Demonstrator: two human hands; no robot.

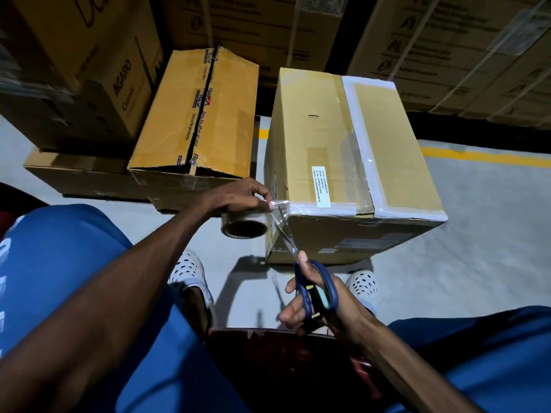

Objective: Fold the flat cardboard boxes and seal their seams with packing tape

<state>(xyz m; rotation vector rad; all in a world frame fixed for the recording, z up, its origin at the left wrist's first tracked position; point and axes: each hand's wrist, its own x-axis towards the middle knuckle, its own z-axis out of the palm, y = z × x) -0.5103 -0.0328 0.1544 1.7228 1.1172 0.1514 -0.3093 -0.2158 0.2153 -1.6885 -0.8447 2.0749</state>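
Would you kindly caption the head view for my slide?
Left hand stretches tape from roll at box corner; right hand brings scissors to cut.

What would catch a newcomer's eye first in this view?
In the centre, the left hand holds a tape roll with clear tape stretched to the big taped box. Just below, the right hand works blue scissors at that tape. Behind, left, sits an unsealed box.

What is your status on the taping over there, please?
Left hand holding tape roll, strip stretched to box corner. Right hand gripping scissors, blades at the strip. Nothing blocking the cut.
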